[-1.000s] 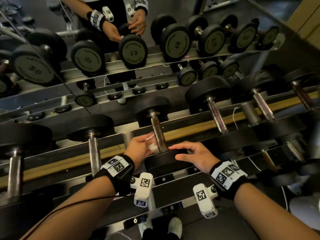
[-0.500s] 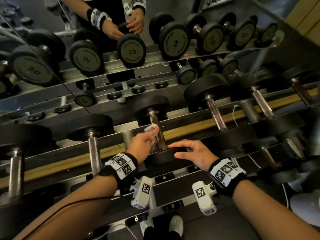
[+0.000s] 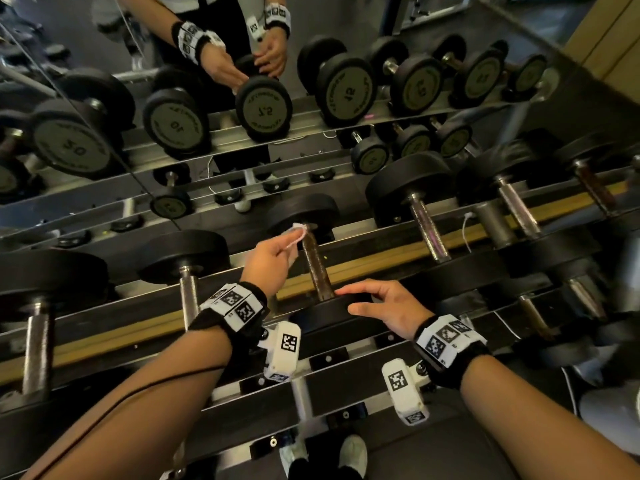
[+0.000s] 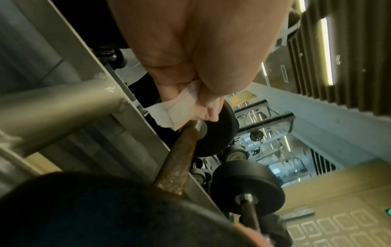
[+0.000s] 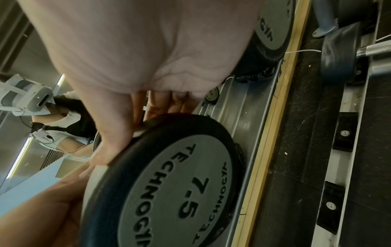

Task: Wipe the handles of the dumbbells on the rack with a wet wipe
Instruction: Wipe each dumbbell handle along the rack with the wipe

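A 7.5 dumbbell lies on the rack in front of me, its brown, rusty handle [image 3: 317, 268] running away from me between two black heads. My left hand [image 3: 273, 258] pinches a white wet wipe [image 3: 294, 233] at the far end of that handle, beside the far head [image 3: 304, 213]. The left wrist view has the wipe [image 4: 175, 108] bunched between thumb and fingers, touching the handle [image 4: 180, 158] near its collar. My right hand [image 3: 377, 303] rests with straight fingers on the rim of the near head [image 3: 325, 315]; the right wrist view shows the fingers over that head [image 5: 169, 192].
More dumbbells lie left and right on the same rack, with steel handles [image 3: 427, 230] [image 3: 188, 296]. A mirror behind the rack reflects the dumbbells and my hands [image 3: 239, 64]. My shoes [image 3: 353, 455] stand on the floor below the rack's front rail [image 3: 329, 358].
My left hand has slid the wipe from the near end of the handle up to its far end. The right hand has stayed on the near head.
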{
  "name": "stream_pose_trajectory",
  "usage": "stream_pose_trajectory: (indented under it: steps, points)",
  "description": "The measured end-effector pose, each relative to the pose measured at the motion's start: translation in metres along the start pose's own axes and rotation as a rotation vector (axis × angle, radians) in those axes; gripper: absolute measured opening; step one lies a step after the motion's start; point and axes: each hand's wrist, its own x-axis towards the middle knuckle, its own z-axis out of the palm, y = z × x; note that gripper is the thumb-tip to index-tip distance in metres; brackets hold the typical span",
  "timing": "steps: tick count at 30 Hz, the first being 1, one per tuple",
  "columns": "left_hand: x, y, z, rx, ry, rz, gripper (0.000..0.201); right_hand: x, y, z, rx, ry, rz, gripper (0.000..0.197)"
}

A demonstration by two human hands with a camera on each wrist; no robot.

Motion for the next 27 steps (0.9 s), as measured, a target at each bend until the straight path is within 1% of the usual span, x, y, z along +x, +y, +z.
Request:
stream_pose_trajectory:
  steps: [2, 4, 6, 7, 9, 12, 14, 17, 18, 20, 22, 24, 25, 27]
  points:
    - [0.006, -0.002, 0.009, 0.163, -0.070, 0.047, 0.038, 0.000, 0.000, 0.000, -0.005, 0.002, 0.002, 0.032]
    - [0.008, -0.008, 0.018, 0.322, -0.167, 0.039, 0.042, 0.000, 0.001, 0.000, -0.002, -0.002, 0.005, 0.031]
    - [0.008, -0.012, 0.020, 0.413, -0.217, 0.028, 0.047, 0.001, 0.002, -0.001, 0.014, -0.006, -0.002, 0.031]
    - [0.007, -0.015, 0.020, 0.430, -0.231, 0.048, 0.047, 0.001, 0.002, 0.000, 0.015, -0.006, -0.009, 0.031]
    - [0.001, -0.019, 0.018, 0.421, -0.276, 0.109, 0.045, 0.001, 0.002, 0.000, -0.007, 0.000, -0.023, 0.031]
    - [-0.014, -0.023, 0.018, 0.415, -0.413, 0.147, 0.048, 0.001, 0.001, 0.001, -0.003, 0.006, -0.028, 0.031]
    - [-0.020, -0.024, 0.016, 0.340, -0.484, 0.122, 0.047, 0.001, 0.000, 0.001, -0.035, 0.015, -0.030, 0.032]
    - [-0.021, -0.021, 0.005, 0.099, -0.540, 0.022, 0.041, -0.001, -0.002, 0.002, -0.068, 0.027, -0.018, 0.032]
    - [-0.022, -0.019, 0.000, 0.037, -0.539, -0.001, 0.040, -0.002, -0.003, 0.003, -0.066, 0.027, -0.009, 0.032]
    - [-0.024, -0.017, -0.008, -0.049, -0.469, -0.027, 0.036, -0.004, -0.006, 0.004, -0.085, 0.033, 0.005, 0.032]
    - [-0.027, -0.013, -0.017, -0.131, -0.359, -0.049, 0.024, -0.006, -0.011, 0.005, -0.128, 0.036, 0.022, 0.031]
    - [-0.031, -0.007, -0.025, -0.186, -0.292, -0.070, 0.012, -0.005, -0.020, 0.004, -0.197, 0.045, 0.048, 0.032]
    - [-0.032, -0.003, -0.030, -0.204, -0.278, -0.070, 0.011, -0.004, -0.026, 0.004, -0.241, 0.056, 0.058, 0.034]
    - [-0.036, 0.005, -0.036, -0.280, -0.271, -0.049, 0.011, 0.000, -0.040, 0.005, -0.291, 0.089, 0.048, 0.046]
